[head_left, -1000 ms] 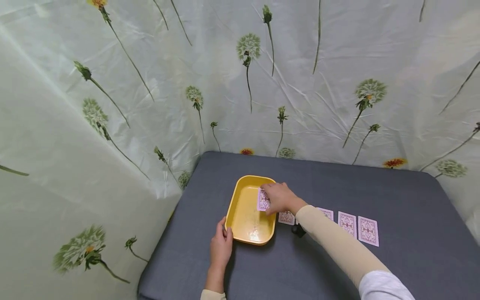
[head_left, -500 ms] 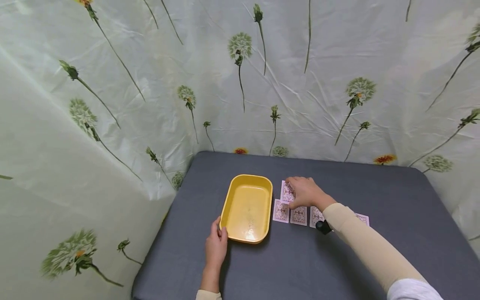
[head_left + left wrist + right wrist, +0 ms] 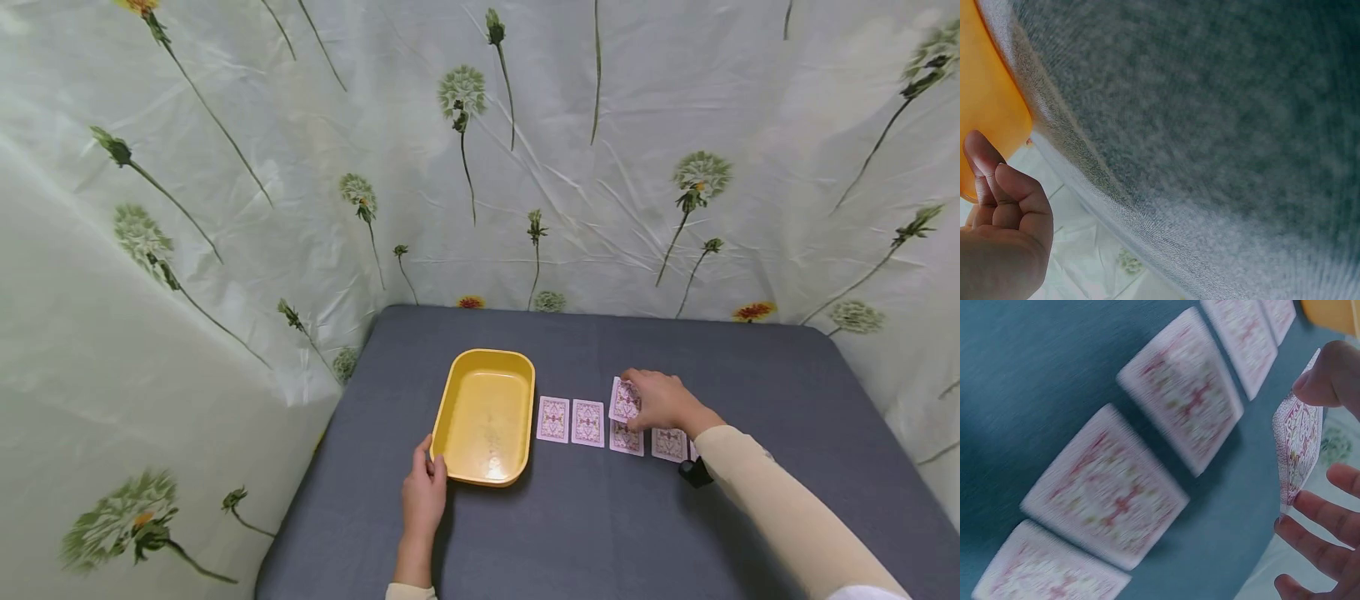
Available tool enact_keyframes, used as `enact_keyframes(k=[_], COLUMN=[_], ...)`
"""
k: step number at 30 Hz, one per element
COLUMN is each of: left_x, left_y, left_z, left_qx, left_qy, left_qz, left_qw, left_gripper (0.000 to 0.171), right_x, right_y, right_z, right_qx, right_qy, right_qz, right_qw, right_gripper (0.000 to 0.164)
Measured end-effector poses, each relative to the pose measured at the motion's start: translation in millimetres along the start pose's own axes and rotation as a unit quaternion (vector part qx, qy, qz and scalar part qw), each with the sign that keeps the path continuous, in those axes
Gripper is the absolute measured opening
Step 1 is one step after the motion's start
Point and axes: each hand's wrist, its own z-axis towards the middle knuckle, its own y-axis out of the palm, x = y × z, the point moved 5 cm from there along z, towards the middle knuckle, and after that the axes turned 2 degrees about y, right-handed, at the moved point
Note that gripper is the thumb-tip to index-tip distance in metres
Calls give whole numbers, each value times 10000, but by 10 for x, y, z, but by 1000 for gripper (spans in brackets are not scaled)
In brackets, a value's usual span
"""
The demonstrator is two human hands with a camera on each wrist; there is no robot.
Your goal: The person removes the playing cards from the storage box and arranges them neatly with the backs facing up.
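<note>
In the head view my left hand point(image 3: 424, 492) is at the near left corner of a yellow tray point(image 3: 442, 392), fingers and thumb gripping its rim. The left wrist view shows the same fingers against the tray's orange-looking wall point(image 3: 991, 94). My right hand point(image 3: 663, 402) pinches one playing card point(image 3: 622, 400) with a pink patterned back. That held card point(image 3: 1300, 437) stands tilted between thumb and fingertips in the right wrist view, raised over the row. Below it several face-down cards point(image 3: 588, 422) lie side by side; the right sleeve and wrist hide part of the row.
A dark grey cloth-covered surface point(image 3: 562, 533) carries everything. Behind it and on the left hangs a pale sheet point(image 3: 555, 167) with dandelion prints. A black wrist device point(image 3: 696, 472) sits under the right wrist, close to the cards.
My right hand has carried the card from over the tray to the right, above the row, uncovering the cards nearest the tray. The left hand keeps its place on the rim; the view has shifted slightly.
</note>
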Motion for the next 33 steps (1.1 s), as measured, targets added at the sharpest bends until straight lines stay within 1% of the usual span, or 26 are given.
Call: enact_keyframes(k=[2, 5, 12, 18, 21, 27, 33], left_x=[-2, -14, -17, -10, -12, -6, 10], left_y=[-11, -15, -16, -6, -8, 4, 8], left_z=[0, 5, 11, 12, 8, 0, -7], left_qx=[7, -16, -54, -137, -124, -133, -118], left_qy=[19, -43, -194, -272, -267, -225, -175], left_qz=[7, 66, 144, 109, 120, 152, 126], left_qw=[10000, 10000, 9997, 9995, 9995, 9995, 9997], left_gripper=[36, 37, 38, 39, 38, 39, 38], right_x=[66, 150, 309, 410, 471, 683, 939], right_y=[8, 21, 76, 85, 73, 28, -4], right_z=[-61, -128, -218, -309, -366, -545, -764], right_qx=[6, -18, -75, -88, -109, -132, -129], right_qy=[40, 123, 345, 314, 261, 349, 531], right_qz=[30, 37, 90, 179, 232, 335, 269], right_qw=[10000, 9999, 9993, 9993, 9993, 9987, 9981], right_gripper=[76, 76, 76, 78, 80, 81, 80])
